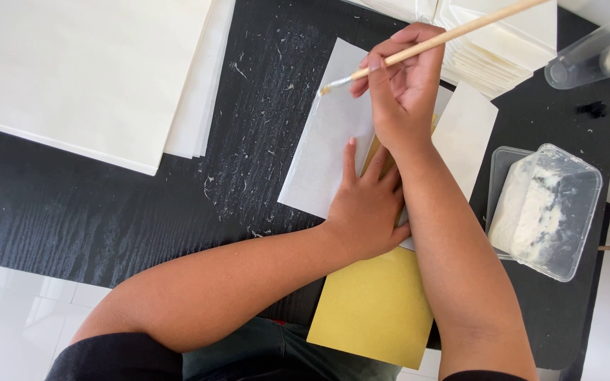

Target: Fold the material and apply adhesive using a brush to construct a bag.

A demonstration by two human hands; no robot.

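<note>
Right hand: the right hand point(404, 88) was curled around a thin wooden-handled paintbrush point(432, 42), fingers and thumb pinched together on the shaft in a writing grip
Brush tip: the pale bristles touched the upper left corner of a white sheet of paper point(326, 141), with the handle slanting up and away to the right
Left hand: the left hand point(365, 204) lay flat, palm down and fingers spread slightly apart, pressing on the lower part of the white sheet where it met the yellow piece beneath; it gripped nothing
Arm pose: the right forearm ran straight up from the lower edge of the view, and the left forearm came in from the lower left and passed under it, so the left hand sat just below the right wrist
White sheet: it lay tilted on the black table point(107, 204), its left edge looking wet and shiny
Yellow card: a yellow card point(372, 307) lay under the sheet and forearms, reaching towards the near table edge
Paste tub: a clear plastic tub of white paste point(545, 212) stood to the right of the right forearm, apart from it
Paper stacks: a large stack of cream sheets point(86, 70) lay at upper left, and a smaller stack of folded white paper point(495, 49) lay behind the right hand
Clear cup: a clear plastic cup point(594, 53) lay at upper right
</note>
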